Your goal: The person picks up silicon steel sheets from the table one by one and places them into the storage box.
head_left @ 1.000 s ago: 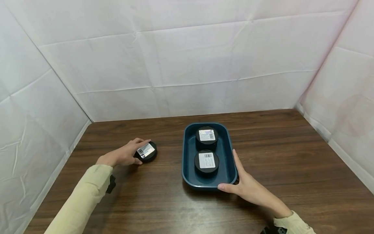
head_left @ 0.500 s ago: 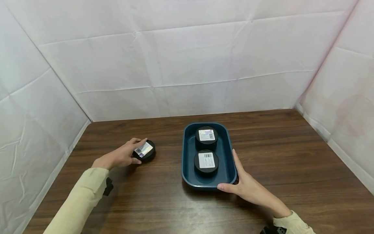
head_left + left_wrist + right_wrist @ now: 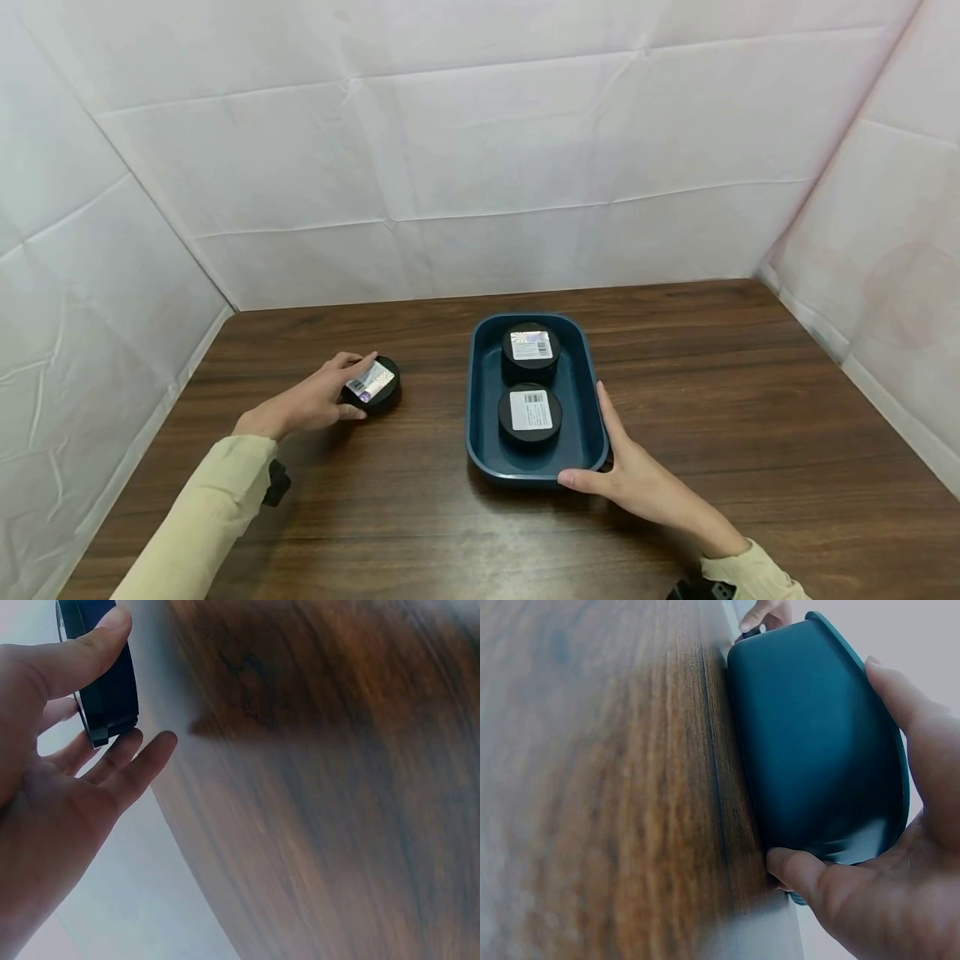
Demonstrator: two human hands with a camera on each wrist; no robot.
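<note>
My left hand holds a flat black round container with a silvery barcode label, over the left part of the table. In the left wrist view, the thumb and fingers of my left hand are around the edge of the black container. My right hand grips the near right corner of a dark blue tray, thumb at the front rim and fingers along the right side. Inside the tray, two similar black containers stand one behind the other: a nearer one and a farther one.
The brown wooden table stretches around the tray. White sheeting encloses it at the back and both sides. Each wrist carries a small black device, such as the one on the left wrist.
My left hand has shifted slightly left with the black container, then stayed nearly still. The tray, its two containers and my right hand have kept their places.
</note>
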